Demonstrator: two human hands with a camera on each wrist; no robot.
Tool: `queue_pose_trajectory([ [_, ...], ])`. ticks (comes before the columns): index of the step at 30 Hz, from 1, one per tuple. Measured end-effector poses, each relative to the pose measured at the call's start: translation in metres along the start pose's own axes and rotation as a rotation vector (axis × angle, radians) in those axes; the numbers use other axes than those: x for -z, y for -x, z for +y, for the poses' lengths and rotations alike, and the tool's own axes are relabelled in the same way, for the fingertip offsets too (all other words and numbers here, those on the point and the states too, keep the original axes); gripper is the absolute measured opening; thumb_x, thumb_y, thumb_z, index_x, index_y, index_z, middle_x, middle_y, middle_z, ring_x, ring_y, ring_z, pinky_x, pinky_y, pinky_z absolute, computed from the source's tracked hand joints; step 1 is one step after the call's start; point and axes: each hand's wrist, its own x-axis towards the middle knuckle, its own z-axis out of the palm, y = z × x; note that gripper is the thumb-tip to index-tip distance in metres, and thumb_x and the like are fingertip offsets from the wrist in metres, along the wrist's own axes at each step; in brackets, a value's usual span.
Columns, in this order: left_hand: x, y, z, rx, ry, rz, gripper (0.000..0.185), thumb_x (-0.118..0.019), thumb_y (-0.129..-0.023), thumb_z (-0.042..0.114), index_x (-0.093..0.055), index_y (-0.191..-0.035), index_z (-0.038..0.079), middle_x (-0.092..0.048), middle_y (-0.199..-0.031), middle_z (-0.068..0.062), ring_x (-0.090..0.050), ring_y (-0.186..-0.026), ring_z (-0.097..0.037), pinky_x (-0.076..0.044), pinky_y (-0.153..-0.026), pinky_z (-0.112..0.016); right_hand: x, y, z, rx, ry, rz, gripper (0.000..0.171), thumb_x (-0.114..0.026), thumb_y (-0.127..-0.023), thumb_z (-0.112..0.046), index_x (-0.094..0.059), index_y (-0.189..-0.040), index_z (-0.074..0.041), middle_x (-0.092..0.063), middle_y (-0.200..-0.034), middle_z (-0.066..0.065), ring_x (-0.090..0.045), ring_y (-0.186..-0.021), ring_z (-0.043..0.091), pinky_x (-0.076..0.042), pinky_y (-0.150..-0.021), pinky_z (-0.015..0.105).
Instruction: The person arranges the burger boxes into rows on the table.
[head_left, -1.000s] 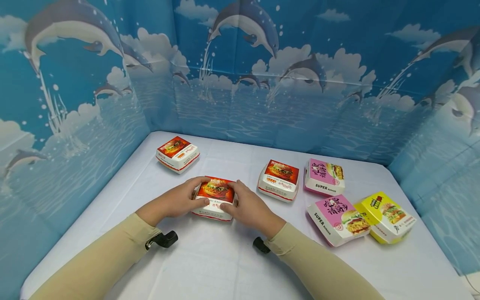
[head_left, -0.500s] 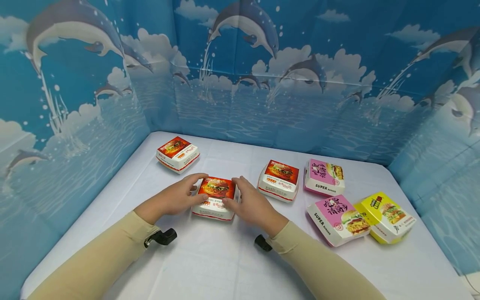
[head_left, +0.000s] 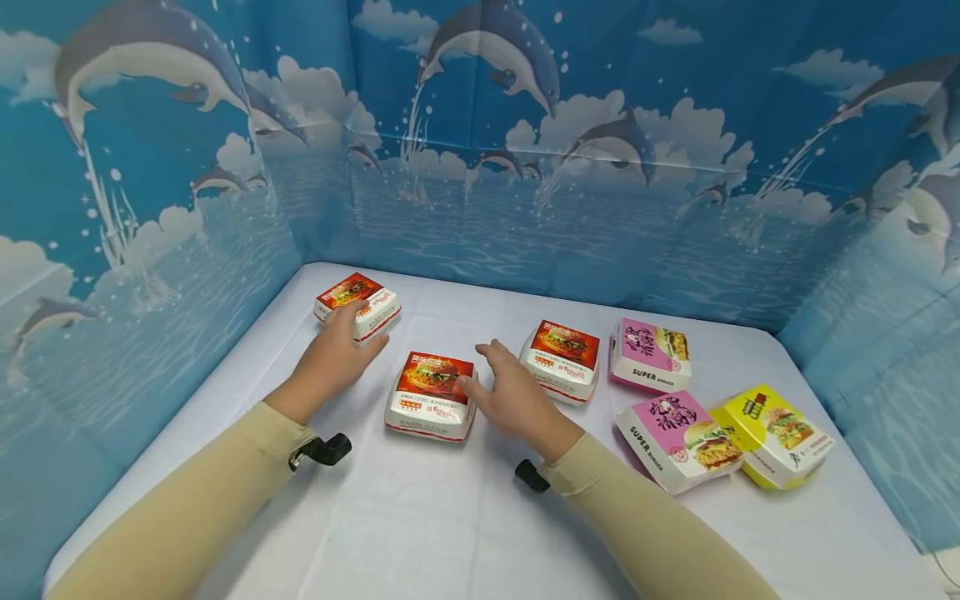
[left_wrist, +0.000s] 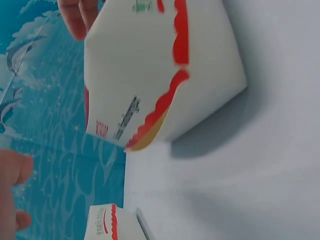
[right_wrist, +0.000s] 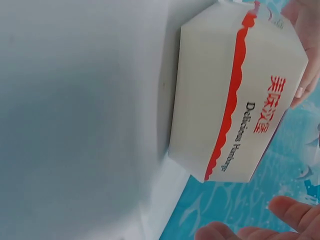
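In the head view, a white burger box with a red lid picture (head_left: 433, 408) sits mid-table; its side fills much of the left wrist view. My left hand (head_left: 330, 358) has left it and reaches to the back-left red-and-white burger box (head_left: 378, 317), fingers loosely spread over that box's near corner. My right hand (head_left: 517, 400) hovers just right of the middle box, fingers apart, thumb overlapping the lid's right edge. Behind it stands another red-and-white burger box (head_left: 562, 358). Fingers of the right hand (right_wrist: 295, 215) show loosely at the right wrist view's bottom.
To the right sit two pink burger boxes, a rear one (head_left: 648, 354) and a nearer one (head_left: 678, 442), with a yellow burger box (head_left: 772, 433) touching the nearer. Dolphin-printed curtains (head_left: 480, 208) wall off the back and sides of the white-clothed table (head_left: 405, 533).
Both hands have let go of the middle burger box. The left hand has moved forward and left to the back-left box; the right hand has drawn slightly to the right.
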Motion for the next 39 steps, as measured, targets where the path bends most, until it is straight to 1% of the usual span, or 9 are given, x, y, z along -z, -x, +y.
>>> queue_pose_trajectory([
  [1,0.001,-0.003,-0.001,0.019,0.007,0.025,0.078,-0.061,-0.104,0.044,-0.027,-0.165,0.007,-0.029,-0.168,-0.023,-0.040,-0.150,-0.044,-0.038,-0.119,-0.065,0.001,-0.001,0.001,0.002,-0.001,0.004,0.073,-0.067,-0.101,-0.048,-0.043,-0.160,-0.014,-0.030,-0.173,0.013,-0.032,-0.160,0.034,-0.034,-0.126,0.057],
  [3,0.003,-0.009,-0.005,0.085,0.023,0.058,0.082,-0.061,-0.103,0.045,-0.024,-0.166,0.007,-0.024,-0.169,-0.026,-0.041,-0.148,-0.047,-0.038,-0.118,-0.065,0.002,-0.003,0.002,0.005,0.000,0.011,0.071,-0.067,-0.102,-0.048,-0.044,-0.160,-0.013,-0.030,-0.173,0.014,-0.032,-0.160,0.034,-0.034,-0.126,0.057],
  [8,0.005,-0.025,-0.011,0.253,0.096,0.082,0.090,-0.061,-0.101,0.047,-0.014,-0.169,0.010,-0.007,-0.172,-0.026,-0.041,-0.145,-0.049,-0.037,-0.120,-0.065,0.005,-0.011,0.003,0.006,0.015,0.022,0.069,-0.064,-0.103,-0.047,-0.044,-0.160,-0.013,-0.031,-0.173,0.013,-0.030,-0.160,0.032,-0.033,-0.126,0.056],
  [12,0.006,-0.036,-0.016,0.317,0.139,0.073,0.094,-0.061,-0.101,0.049,-0.009,-0.169,0.010,-0.001,-0.172,-0.027,-0.037,-0.146,-0.048,-0.036,-0.121,-0.062,0.007,-0.018,0.006,0.005,0.030,0.035,0.068,-0.062,-0.104,-0.048,-0.045,-0.159,-0.012,-0.032,-0.172,0.014,-0.032,-0.160,0.033,-0.033,-0.126,0.056],
  [17,0.003,-0.046,-0.020,0.379,0.190,0.056,0.097,-0.061,-0.100,0.050,-0.005,-0.169,0.013,-0.006,-0.169,-0.029,-0.033,-0.147,-0.047,-0.035,-0.122,-0.060,0.009,-0.028,0.008,-0.008,0.034,0.036,0.069,-0.061,-0.104,-0.050,-0.045,-0.159,-0.011,-0.034,-0.171,0.015,-0.034,-0.158,0.035,-0.034,-0.126,0.056],
  [21,0.001,-0.052,-0.021,0.416,0.212,0.049,0.097,-0.059,-0.100,0.050,0.000,-0.170,0.017,-0.010,-0.166,-0.030,-0.032,-0.148,-0.047,-0.034,-0.123,-0.060,0.011,-0.034,0.008,-0.015,0.026,0.032,0.069,-0.061,-0.105,-0.049,-0.044,-0.160,-0.011,-0.033,-0.172,0.016,-0.034,-0.158,0.036,-0.034,-0.126,0.057],
  [26,-0.002,-0.057,-0.022,0.440,0.251,0.053,0.096,-0.059,-0.101,0.048,0.002,-0.170,0.022,-0.010,-0.167,-0.030,-0.030,-0.149,-0.047,-0.032,-0.125,-0.060,0.013,-0.042,0.008,-0.015,0.028,0.024,0.069,-0.060,-0.105,-0.049,-0.043,-0.160,-0.012,-0.034,-0.172,0.014,-0.036,-0.157,0.035,-0.035,-0.125,0.055],
  [32,-0.006,-0.063,-0.026,0.433,0.253,0.073,0.091,-0.058,-0.103,0.045,-0.002,-0.170,0.022,-0.011,-0.167,-0.028,-0.029,-0.149,-0.045,-0.034,-0.124,-0.058,0.015,-0.053,0.008,-0.009,0.016,0.014,0.067,-0.059,-0.106,-0.049,-0.043,-0.160,-0.014,-0.041,-0.168,0.011,-0.047,-0.150,0.035,-0.041,-0.122,0.056],
  [39,-0.011,-0.069,-0.030,0.425,0.256,0.079,0.085,-0.057,-0.104,0.041,-0.009,-0.170,0.019,-0.014,-0.165,-0.027,-0.029,-0.148,-0.043,-0.037,-0.122,-0.056,0.019,-0.065,0.006,-0.036,0.006,-0.021,0.064,-0.059,-0.106,-0.047,-0.042,-0.161,-0.018,-0.042,-0.168,0.008,-0.046,-0.151,0.033,-0.039,-0.123,0.056],
])
